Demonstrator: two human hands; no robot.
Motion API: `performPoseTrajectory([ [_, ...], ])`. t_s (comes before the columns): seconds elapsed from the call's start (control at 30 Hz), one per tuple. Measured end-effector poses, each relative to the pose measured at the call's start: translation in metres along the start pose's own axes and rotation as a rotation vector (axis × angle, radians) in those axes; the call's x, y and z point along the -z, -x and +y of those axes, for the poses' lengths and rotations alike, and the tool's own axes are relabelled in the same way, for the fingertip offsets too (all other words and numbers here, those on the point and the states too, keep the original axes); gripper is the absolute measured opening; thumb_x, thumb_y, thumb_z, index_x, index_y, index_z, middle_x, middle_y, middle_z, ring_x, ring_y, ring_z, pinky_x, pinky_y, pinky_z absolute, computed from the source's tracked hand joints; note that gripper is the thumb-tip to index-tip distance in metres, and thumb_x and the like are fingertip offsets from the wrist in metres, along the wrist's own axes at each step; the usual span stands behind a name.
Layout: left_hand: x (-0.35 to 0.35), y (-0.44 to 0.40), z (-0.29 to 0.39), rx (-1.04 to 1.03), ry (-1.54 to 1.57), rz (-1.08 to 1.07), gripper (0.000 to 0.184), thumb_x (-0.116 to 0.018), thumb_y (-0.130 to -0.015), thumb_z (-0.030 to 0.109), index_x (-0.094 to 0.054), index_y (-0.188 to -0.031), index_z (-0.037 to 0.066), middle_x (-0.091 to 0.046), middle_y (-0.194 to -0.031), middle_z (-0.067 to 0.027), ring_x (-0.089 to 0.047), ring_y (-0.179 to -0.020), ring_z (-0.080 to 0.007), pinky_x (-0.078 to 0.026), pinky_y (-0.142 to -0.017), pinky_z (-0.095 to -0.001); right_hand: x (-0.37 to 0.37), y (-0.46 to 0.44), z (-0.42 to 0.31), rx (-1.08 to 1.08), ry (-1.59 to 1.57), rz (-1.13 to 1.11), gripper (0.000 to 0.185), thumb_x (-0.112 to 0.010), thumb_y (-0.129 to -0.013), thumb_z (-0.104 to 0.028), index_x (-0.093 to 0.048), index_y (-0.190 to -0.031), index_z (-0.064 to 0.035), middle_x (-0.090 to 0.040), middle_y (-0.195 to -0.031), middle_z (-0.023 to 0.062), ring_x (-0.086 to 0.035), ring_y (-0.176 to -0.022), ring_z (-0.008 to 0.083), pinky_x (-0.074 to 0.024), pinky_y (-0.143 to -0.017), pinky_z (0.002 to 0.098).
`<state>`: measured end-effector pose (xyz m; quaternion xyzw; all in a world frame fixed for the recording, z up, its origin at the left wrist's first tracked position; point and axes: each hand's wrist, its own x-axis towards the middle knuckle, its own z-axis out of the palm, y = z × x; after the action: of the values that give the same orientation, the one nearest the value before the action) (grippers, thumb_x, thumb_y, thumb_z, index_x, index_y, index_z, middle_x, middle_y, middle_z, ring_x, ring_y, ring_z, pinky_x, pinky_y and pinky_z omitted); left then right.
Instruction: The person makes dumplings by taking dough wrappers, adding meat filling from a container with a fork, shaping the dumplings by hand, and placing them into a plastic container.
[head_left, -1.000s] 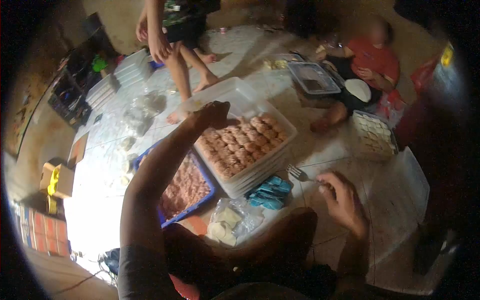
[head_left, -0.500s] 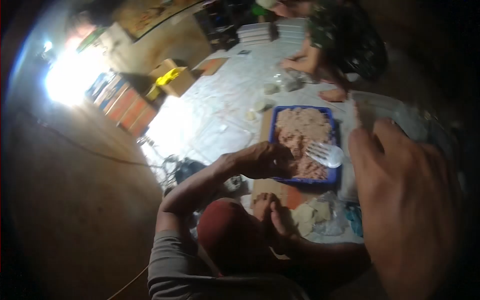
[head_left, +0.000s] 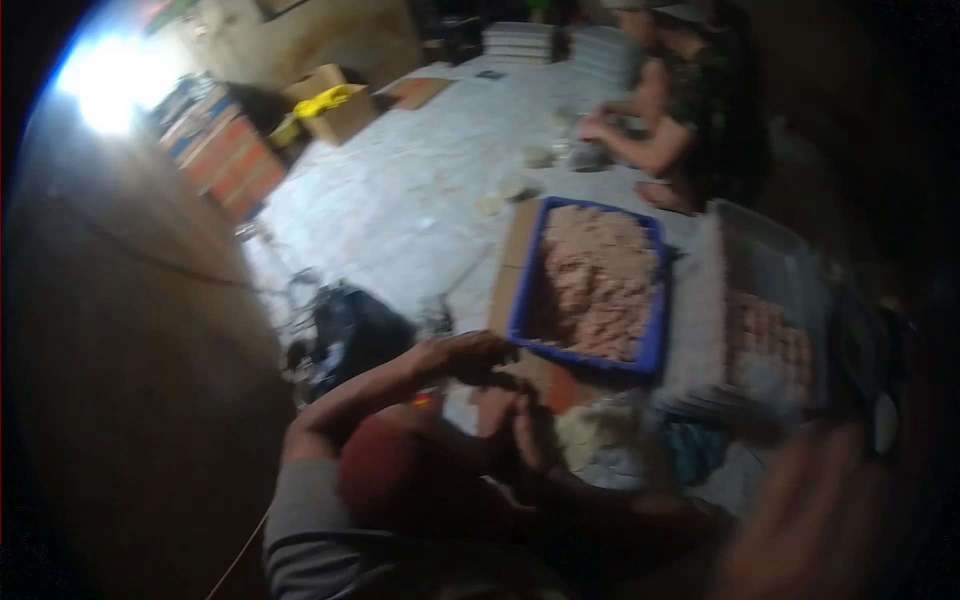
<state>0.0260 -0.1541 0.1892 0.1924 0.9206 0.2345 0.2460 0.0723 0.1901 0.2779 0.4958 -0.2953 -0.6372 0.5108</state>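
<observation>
My right hand [head_left: 810, 490] is low at the right, smeared by motion. A whitish blur above its fingers looks like the plastic fork [head_left: 775, 383] held there. Just beyond lies a clear plastic box [head_left: 765, 225] with rows of small pinkish pieces [head_left: 765, 335]. To its left stands a blue tray [head_left: 650, 340] full of pinkish minced filling [head_left: 595, 275]. My left hand is out of view. The hand [head_left: 475, 352] by the tray's near left corner belongs to a co-worker in a red cap [head_left: 390, 470], seated in front of me.
Pale flat sheets [head_left: 600, 428] and a teal bag [head_left: 695, 450] lie below the tray. A second person [head_left: 690, 120] crouches behind it. Stacked white trays [head_left: 518, 42], a cardboard box [head_left: 340, 110] and a dark bag [head_left: 360, 340] stand on the pale floor sheet [head_left: 390, 220].
My right hand has swung down and away from the blue tray, taking the fork off the filling. The seated co-worker's hand has drawn back towards their feet.
</observation>
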Motion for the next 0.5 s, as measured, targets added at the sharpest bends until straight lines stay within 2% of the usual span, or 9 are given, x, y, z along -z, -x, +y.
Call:
performPoseTrajectory([
  [0.03, -0.001, -0.010, 0.003, 0.022, 0.005, -0.078, 0.066, -0.073, -0.090, 0.050, -0.060, -0.129, -0.001, -0.069, -0.118, -0.0198, -0.068, -0.109, -0.0326, -0.055, -0.091, -0.0422, -0.004, 0.017, 0.033, -0.118, -0.236, -0.084, 0.031, -0.050, -0.098, -0.024, -0.067, -0.115, -0.0042, -0.061, -0.131, 0.0175, -0.064, -0.109, 0.0272, -0.0527, -0.087, 0.0416],
  [0.13, -0.019, -0.033, -0.004, -0.120, 0.115, -0.160, 0.062, -0.073, -0.091, 0.046, -0.061, -0.128, -0.001, -0.070, -0.116, -0.0185, -0.070, -0.103, -0.0318, -0.057, -0.086, -0.0408, -0.010, 0.026, 0.136, -0.509, -1.105, -0.832, 0.028, -0.059, -0.093, -0.021, -0.065, -0.111, -0.0013, -0.061, -0.111, 0.0151, -0.065, -0.098, 0.0256, -0.0558, -0.080, 0.0394],
  [0.17, -0.029, -0.046, -0.009, -0.232, 0.163, -0.079, 0.054, -0.072, -0.091, 0.040, -0.063, -0.125, -0.001, -0.071, -0.110, -0.0184, -0.070, -0.098, -0.0310, -0.057, -0.082, -0.0405, -0.016, 0.024, 0.151, -0.637, -1.393, -1.118, 0.027, -0.062, -0.091, -0.020, -0.065, -0.109, -0.0004, -0.061, -0.105, 0.0143, -0.065, -0.094, 0.0250, -0.0569, -0.078, 0.0387],
  [0.23, -0.054, -0.065, -0.008, -0.412, 0.277, 0.125, 0.038, -0.069, -0.092, 0.028, -0.066, -0.119, 0.000, -0.072, -0.100, -0.0181, -0.072, -0.088, -0.0294, -0.058, -0.076, -0.0397, -0.052, 0.044, 0.081, -0.747, -1.385, -0.849, 0.018, -0.062, -0.089, -0.013, -0.064, -0.101, -0.0002, -0.063, -0.101, 0.0122, -0.068, -0.089, 0.0248, -0.0582, -0.070, 0.0375],
  [0.3, -0.064, -0.082, 0.008, -0.453, 0.368, 0.137, 0.030, -0.071, -0.089, 0.023, -0.068, -0.112, 0.003, -0.072, -0.094, -0.0174, -0.071, -0.086, -0.0321, -0.057, -0.075, -0.0418, -0.087, 0.041, 0.035, -1.005, -1.552, -0.835, 0.010, -0.059, -0.088, -0.007, -0.065, -0.094, -0.0010, -0.068, -0.098, 0.0152, -0.071, -0.085, 0.0303, -0.0557, -0.082, 0.0415],
  [0.4, -0.113, -0.111, 0.031, -0.314, -0.150, 0.037, 0.034, -0.071, -0.090, 0.037, -0.069, -0.107, 0.007, -0.072, -0.094, -0.0145, -0.070, -0.089, -0.0365, -0.055, -0.078, -0.0428, -0.120, 0.000, -0.047, -1.001, -1.629, -0.709, 0.012, -0.056, -0.088, -0.006, -0.067, -0.094, -0.0039, -0.067, -0.095, 0.0138, -0.069, -0.090, 0.0316, -0.0479, -0.088, 0.0454],
  [0.43, -0.156, -0.128, 0.011, -0.419, 0.155, 0.112, 0.050, -0.070, -0.087, 0.050, -0.064, -0.114, 0.009, -0.069, -0.109, -0.0194, -0.065, -0.104, -0.0386, -0.051, -0.088, -0.0492, -0.125, -0.018, -0.073, -1.025, -1.587, -0.638, 0.012, -0.053, -0.089, -0.006, -0.065, -0.093, -0.0060, -0.066, -0.095, 0.0129, -0.067, -0.089, 0.0314, -0.0454, -0.088, 0.0460],
  [0.47, -0.176, -0.120, -0.002, -0.422, 0.163, 0.115, 0.050, -0.070, -0.087, 0.050, -0.064, -0.114, 0.009, -0.069, -0.109, -0.0194, -0.065, -0.104, -0.0386, -0.051, -0.088, -0.0492, -0.131, -0.036, -0.095, -1.001, -1.561, -0.642, 0.014, -0.057, -0.088, -0.008, -0.070, -0.091, -0.0052, -0.068, -0.093, 0.0120, -0.067, -0.088, 0.0295, -0.0444, -0.090, 0.0450],
  [0.5, -0.196, -0.104, -0.019, -0.092, 0.103, 0.184, 0.053, -0.067, -0.087, 0.051, -0.060, -0.121, 0.011, -0.060, -0.124, -0.0175, -0.053, -0.118, -0.0395, -0.043, -0.096, -0.0535, -0.139, -0.052, -0.116, -0.975, -1.538, -0.644, 0.016, -0.060, -0.087, -0.011, -0.075, -0.089, -0.0044, -0.069, -0.092, 0.0112, -0.067, -0.088, 0.0276, -0.0433, -0.093, 0.0439],
])
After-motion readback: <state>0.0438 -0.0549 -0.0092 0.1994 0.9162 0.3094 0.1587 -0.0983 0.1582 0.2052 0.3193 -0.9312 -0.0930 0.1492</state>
